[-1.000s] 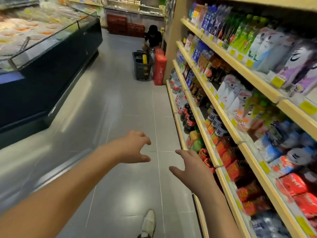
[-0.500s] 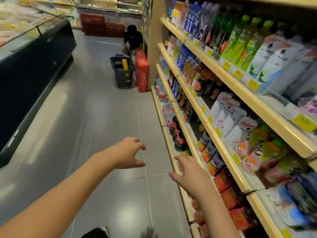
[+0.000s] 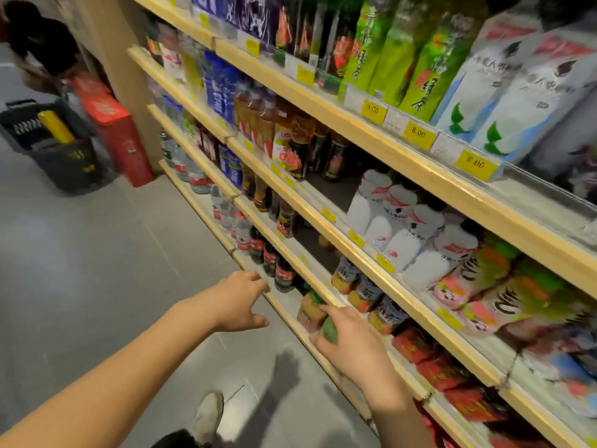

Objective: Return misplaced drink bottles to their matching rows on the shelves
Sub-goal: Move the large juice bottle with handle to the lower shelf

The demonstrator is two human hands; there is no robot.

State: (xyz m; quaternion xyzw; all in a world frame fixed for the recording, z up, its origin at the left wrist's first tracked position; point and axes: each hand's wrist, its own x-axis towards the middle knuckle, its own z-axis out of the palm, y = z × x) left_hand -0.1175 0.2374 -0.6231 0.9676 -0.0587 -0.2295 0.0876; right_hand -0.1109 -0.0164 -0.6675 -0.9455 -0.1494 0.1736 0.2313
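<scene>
Left hand (image 3: 240,300) hangs loose and empty, fingers spread and lightly curled, just off the near edge of the bottom shelf (image 3: 287,315). Moving right, a row of colas (image 3: 284,274) sits on that shelf, then a brown bottle (image 3: 310,310) and, touching it, a green bottle (image 3: 330,331). That pair looks out of place between the colas and the red packs (image 3: 416,347) to the right. Right hand (image 3: 352,341) is on the green bottle, thumb on its near side and fingers over the top. With the blur I cannot tell whether the grip has closed. By my reading the job is at the pick-up stage. The bottle is on the shelf, not lifted, and finding its proper row is all to come.
</scene>
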